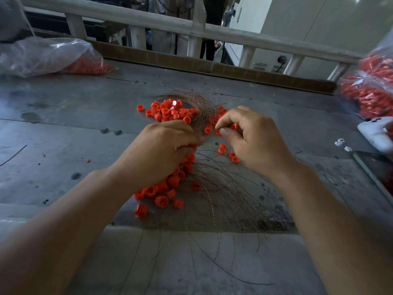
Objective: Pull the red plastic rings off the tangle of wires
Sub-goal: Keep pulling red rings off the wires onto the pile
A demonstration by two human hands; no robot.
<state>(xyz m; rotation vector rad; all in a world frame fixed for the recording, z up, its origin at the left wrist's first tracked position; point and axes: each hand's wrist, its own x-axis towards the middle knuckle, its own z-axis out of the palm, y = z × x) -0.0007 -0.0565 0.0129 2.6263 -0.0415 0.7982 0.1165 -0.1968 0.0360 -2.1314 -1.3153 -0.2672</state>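
Observation:
A tangle of thin copper-coloured wires (214,188) spreads over the grey metal table (63,124), from behind my hands down to the near edge. Several red plastic rings (168,111) lie heaped beyond my hands, and more red rings (161,191) lie under my left wrist. My left hand (161,150) grips a bundle of the wires with curled fingers. My right hand (253,139) pinches a fine wire between thumb and forefinger, just right of the left hand. A few loose rings (234,159) lie below it.
A clear plastic bag (42,56) with red rings lies at the far left. Another bag of red rings (372,90) stands at the right edge, with a white device (374,133) below it. A white railing (191,28) and a cardboard strip (212,64) border the table's far side.

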